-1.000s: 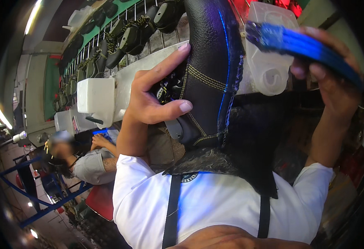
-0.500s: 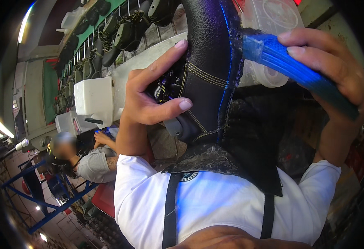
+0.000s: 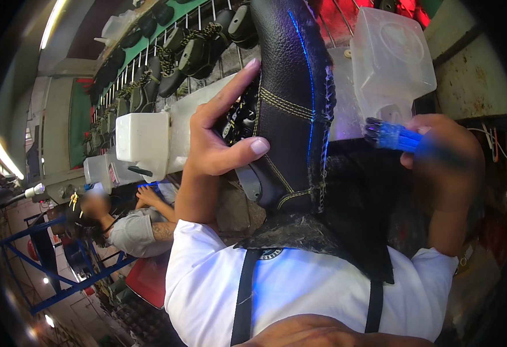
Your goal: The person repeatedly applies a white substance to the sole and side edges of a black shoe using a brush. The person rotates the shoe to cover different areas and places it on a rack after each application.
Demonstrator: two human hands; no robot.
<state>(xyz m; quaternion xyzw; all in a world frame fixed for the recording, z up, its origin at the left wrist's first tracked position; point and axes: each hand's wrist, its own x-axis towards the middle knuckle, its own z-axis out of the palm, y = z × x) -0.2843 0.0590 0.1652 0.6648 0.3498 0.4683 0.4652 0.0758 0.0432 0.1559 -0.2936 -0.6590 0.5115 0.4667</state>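
My left hand (image 3: 221, 141) grips a black leather boot upper (image 3: 291, 98) with yellow stitching, held upright in the middle of the view. A thin blue line runs down its right edge. My right hand (image 3: 444, 159) holds a blue brush (image 3: 392, 137), its dark bristle tip pointing left, a little apart from the boot's right edge. A black apron (image 3: 346, 231) lies under the boot, over my white shirt.
A translucent plastic container (image 3: 392, 63) stands behind the brush. White tubs (image 3: 143, 141) sit on a bench to the left. Several dark boots (image 3: 178, 55) hang on a rack behind. Another person (image 3: 120, 222) sits at lower left beside a blue metal frame (image 3: 56, 283).
My right hand has drawn the brush down and away from the boot's right edge. The left hand keeps its hold on the boot.
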